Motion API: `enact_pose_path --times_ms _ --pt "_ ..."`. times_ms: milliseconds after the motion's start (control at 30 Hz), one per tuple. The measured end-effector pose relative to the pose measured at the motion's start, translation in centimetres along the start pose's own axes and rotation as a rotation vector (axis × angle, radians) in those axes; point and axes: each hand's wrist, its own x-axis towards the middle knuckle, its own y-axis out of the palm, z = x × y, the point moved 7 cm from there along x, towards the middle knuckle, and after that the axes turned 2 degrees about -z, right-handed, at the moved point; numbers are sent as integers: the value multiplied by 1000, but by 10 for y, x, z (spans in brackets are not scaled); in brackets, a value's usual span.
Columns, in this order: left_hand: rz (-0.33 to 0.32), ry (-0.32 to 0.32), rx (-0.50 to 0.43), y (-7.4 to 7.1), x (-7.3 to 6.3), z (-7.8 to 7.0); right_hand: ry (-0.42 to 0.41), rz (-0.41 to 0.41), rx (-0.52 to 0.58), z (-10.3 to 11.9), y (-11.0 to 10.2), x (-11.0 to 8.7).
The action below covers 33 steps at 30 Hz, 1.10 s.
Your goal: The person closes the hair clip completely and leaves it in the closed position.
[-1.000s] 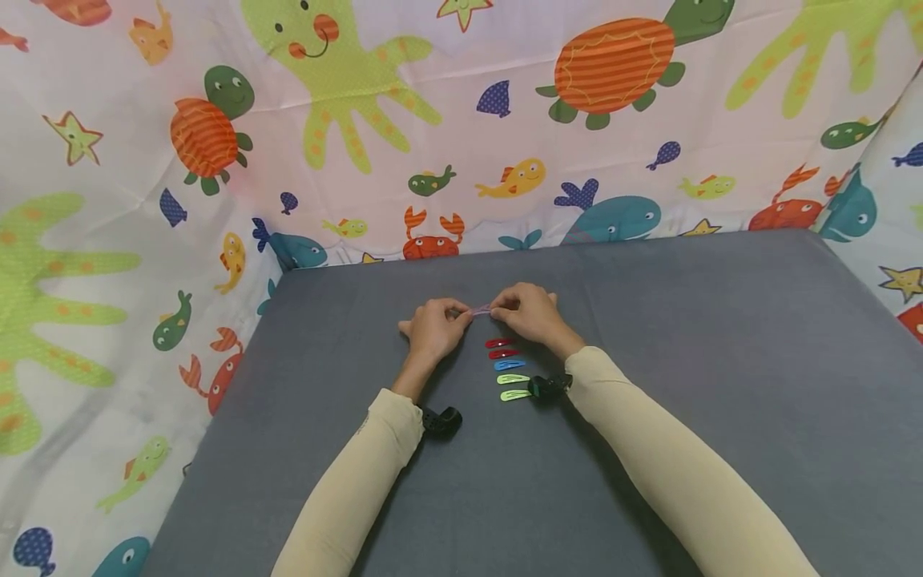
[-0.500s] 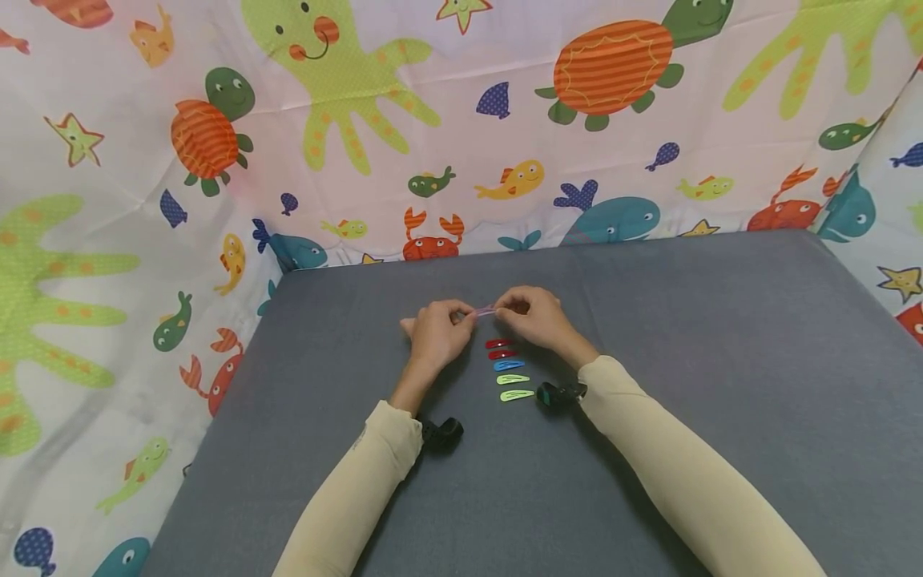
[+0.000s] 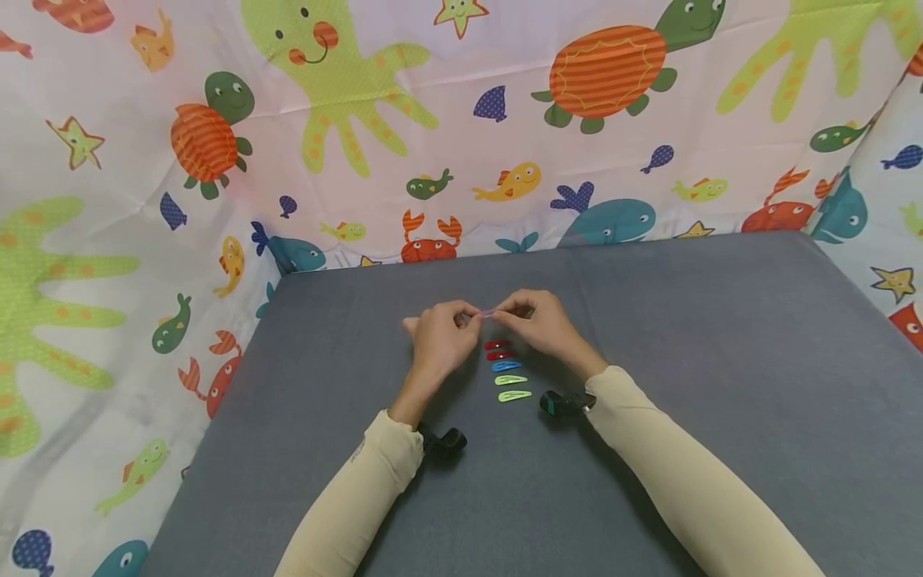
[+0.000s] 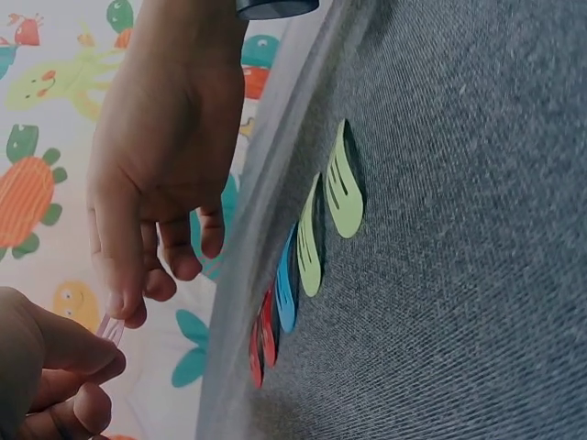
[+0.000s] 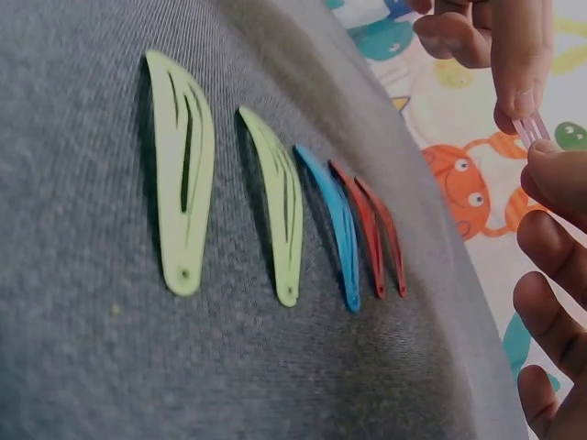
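Both hands meet over the far middle of the grey table, pinching one pale pink snap hair clip (image 3: 487, 313) from its two ends. The left hand (image 3: 445, 336) grips the left end between thumb and forefinger. Thumb and forefinger of the right hand (image 3: 537, 320) hold the other end. In the right wrist view a short piece of the pink clip (image 5: 531, 130) shows between the fingertips; the rest is hidden by them. Just nearer than the hands lies a column of hair clips: two red (image 3: 499, 345), one blue (image 3: 506, 365) and two light green (image 3: 511, 380).
A grey cloth covers the table (image 3: 707, 361). A white curtain (image 3: 476, 48) printed with sea animals rises behind it and along both sides. Black wrist cameras (image 3: 445, 441) hang under both forearms, the right one (image 3: 562, 403) close to the green clips.
Both hands have drifted slightly nearer the body, and the right forearm has moved a little right, away from the green clips. The visible stretch of pink clip between the fingers is shorter.
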Motion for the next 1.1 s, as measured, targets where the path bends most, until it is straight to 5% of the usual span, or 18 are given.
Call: enact_pose_path --times_ms 333,800,1100 --pt "43 71 -82 -5 -5 -7 -46 -17 55 9 -12 -11" --pt "58 136 -130 -17 -10 -21 25 -31 148 8 -17 -18" --pt "95 165 -142 -18 -11 -27 -11 121 186 13 -18 -21"
